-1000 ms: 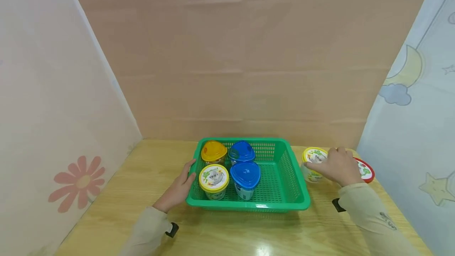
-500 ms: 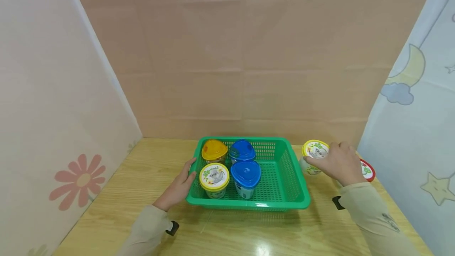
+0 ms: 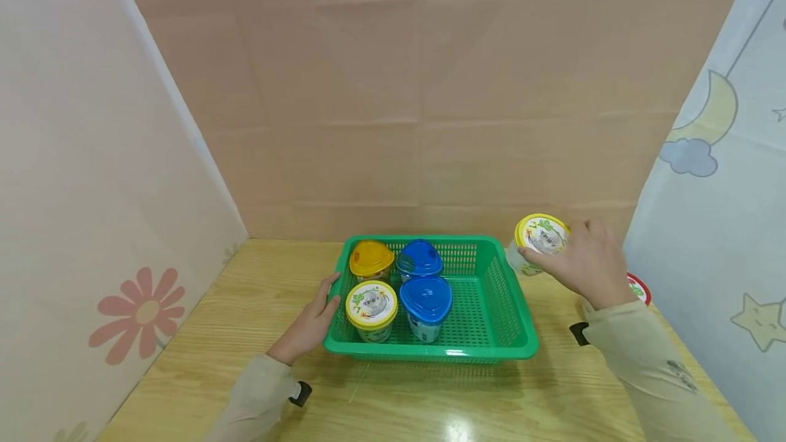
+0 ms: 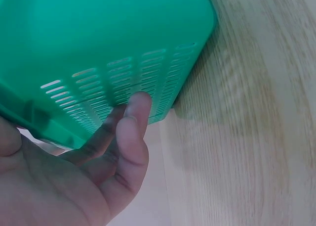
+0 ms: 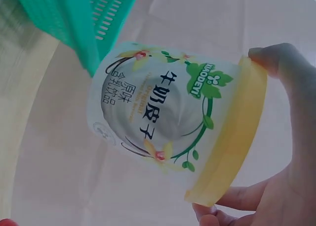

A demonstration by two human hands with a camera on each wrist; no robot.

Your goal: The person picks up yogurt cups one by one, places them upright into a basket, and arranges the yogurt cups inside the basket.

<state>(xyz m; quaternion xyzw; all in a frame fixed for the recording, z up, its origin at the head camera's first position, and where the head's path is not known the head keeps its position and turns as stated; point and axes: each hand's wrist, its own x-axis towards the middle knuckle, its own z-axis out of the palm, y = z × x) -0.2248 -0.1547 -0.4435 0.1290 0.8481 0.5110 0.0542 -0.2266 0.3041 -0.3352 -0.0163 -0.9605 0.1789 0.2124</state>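
In the head view, my right hand (image 3: 594, 263) grips a white yogurt cup (image 3: 543, 234) by its yellow lid, raised beside the right end of a green plastic basket (image 3: 522, 333). The right wrist view shows thumb and fingertips at opposite sides of the lid (image 5: 232, 142), the printed cup body (image 5: 158, 112) lying tilted across the picture. My left hand (image 3: 310, 325) holds the basket's left rim, thumb over it and fingers (image 4: 133, 147) against the slotted outer wall. Inside the basket stand a yellow-lidded cup (image 3: 371, 307), two blue-lidded cups (image 3: 426, 300) and an orange-lidded cup (image 3: 371, 259).
A red-lidded cup (image 3: 640, 288), mostly hidden by my right hand and wrist, stands on the wooden table (image 3: 417, 401) at the right. Brown paper (image 3: 417, 121) covers the wall behind. Patterned side walls (image 3: 712, 244) border the table at both sides.
My right hand has lifted the yellow-lidded yogurt cup off the table, up and slightly left toward the basket. The left hand stays at the basket's left rim.
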